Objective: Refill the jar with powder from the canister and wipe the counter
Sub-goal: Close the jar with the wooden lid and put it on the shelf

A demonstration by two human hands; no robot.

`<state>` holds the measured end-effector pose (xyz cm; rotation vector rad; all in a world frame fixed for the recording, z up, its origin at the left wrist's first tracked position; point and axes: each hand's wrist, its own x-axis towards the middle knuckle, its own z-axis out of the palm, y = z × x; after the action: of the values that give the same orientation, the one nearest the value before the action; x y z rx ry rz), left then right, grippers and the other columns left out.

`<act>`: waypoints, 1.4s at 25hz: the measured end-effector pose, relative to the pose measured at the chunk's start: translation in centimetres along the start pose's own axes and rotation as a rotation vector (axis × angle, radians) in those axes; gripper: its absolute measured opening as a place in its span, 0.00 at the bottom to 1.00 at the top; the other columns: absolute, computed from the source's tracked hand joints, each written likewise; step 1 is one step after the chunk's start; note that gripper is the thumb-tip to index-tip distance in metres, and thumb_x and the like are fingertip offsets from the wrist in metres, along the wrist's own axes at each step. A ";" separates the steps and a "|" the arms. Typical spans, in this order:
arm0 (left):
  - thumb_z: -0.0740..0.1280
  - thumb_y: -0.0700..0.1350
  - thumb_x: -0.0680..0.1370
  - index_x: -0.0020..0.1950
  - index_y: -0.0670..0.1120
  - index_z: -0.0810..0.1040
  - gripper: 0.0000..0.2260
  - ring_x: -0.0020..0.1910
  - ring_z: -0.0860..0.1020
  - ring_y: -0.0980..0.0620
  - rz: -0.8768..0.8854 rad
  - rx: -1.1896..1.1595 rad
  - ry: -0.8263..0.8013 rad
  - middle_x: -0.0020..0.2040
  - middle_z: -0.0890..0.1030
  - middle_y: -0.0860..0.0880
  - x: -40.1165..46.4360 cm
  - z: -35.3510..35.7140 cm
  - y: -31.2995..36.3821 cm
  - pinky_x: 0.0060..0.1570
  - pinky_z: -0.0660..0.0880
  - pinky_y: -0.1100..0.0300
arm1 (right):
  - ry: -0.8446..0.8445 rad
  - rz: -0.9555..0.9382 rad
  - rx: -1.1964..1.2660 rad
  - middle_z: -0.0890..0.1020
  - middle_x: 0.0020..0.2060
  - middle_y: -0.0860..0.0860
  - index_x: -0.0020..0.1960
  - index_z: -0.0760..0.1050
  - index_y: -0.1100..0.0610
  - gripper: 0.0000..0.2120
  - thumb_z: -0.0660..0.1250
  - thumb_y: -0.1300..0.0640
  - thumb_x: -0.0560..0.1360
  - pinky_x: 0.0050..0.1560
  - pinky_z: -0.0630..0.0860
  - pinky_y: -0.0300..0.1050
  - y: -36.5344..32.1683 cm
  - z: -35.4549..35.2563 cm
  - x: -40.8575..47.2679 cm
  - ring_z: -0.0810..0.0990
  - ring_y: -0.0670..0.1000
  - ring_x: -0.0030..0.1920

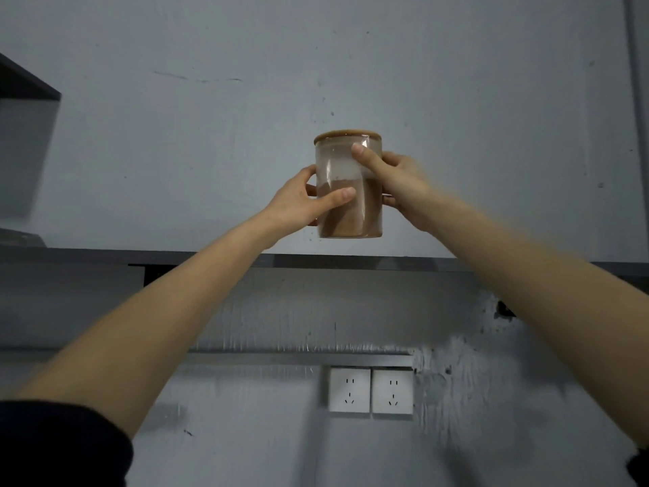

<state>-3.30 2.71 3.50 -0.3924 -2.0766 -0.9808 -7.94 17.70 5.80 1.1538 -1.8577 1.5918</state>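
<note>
Glass jar (348,186), clear-walled with a wooden lid (347,137) seated on top, is held up in the air in front of the grey wall (351,65), above the dark shelf edge (351,261) that runs across the scene. Brown powder (346,212) fills roughly the lower half; the upper half looks empty and a little frosted.

Both hands grasp it. The left hand (298,202) wraps the lower left side, thumb lying across the near face over the powder. The right hand (397,181) clasps the right side higher up, thumb pressed on the glass just under the lid. Fingers of both curl round the far side and are mostly hidden.

Judging by its look, the jar is rigid, smooth and breakable, moderately heavy with that fill, and likely slippery under bare skin. Holding the body, as here, seems the safer choice; the lid may only sit loose and should not carry the weight. Powder will shift if the jar tilts, so keeping it upright matters.

Two wall sockets (370,391) sit lower on the wall. Neither canister nor counter is in view.
</note>
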 end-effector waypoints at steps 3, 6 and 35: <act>0.67 0.54 0.72 0.70 0.49 0.59 0.30 0.54 0.75 0.49 -0.026 -0.032 -0.021 0.58 0.74 0.46 0.6 1.0 -0.9 0.44 0.76 0.61 | 0.044 0.035 0.084 0.77 0.57 0.53 0.64 0.68 0.57 0.27 0.64 0.42 0.71 0.49 0.74 0.41 2.2 0.3 0.4 0.76 0.52 0.56; 0.67 0.57 0.71 0.70 0.49 0.59 0.31 0.55 0.76 0.46 -0.012 0.056 -0.016 0.62 0.74 0.44 0.9 2.0 -3.0 0.52 0.77 0.53 | 0.007 0.075 0.066 0.76 0.57 0.54 0.64 0.67 0.58 0.27 0.63 0.42 0.72 0.50 0.75 0.41 4.2 0.5 0.6 0.76 0.52 0.56; 0.64 0.53 0.75 0.68 0.43 0.63 0.25 0.63 0.71 0.44 -0.052 0.375 -0.040 0.67 0.72 0.42 -0.2 2.7 -3.0 0.58 0.69 0.55 | -0.163 0.134 -0.361 0.73 0.64 0.57 0.71 0.56 0.54 0.28 0.61 0.48 0.75 0.58 0.72 0.48 5.2 -0.6 -1.4 0.73 0.56 0.61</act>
<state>-6.32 2.81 0.73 -0.1648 -2.2564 -0.5948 -11.42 18.64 1.77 1.0384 -2.2549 1.1855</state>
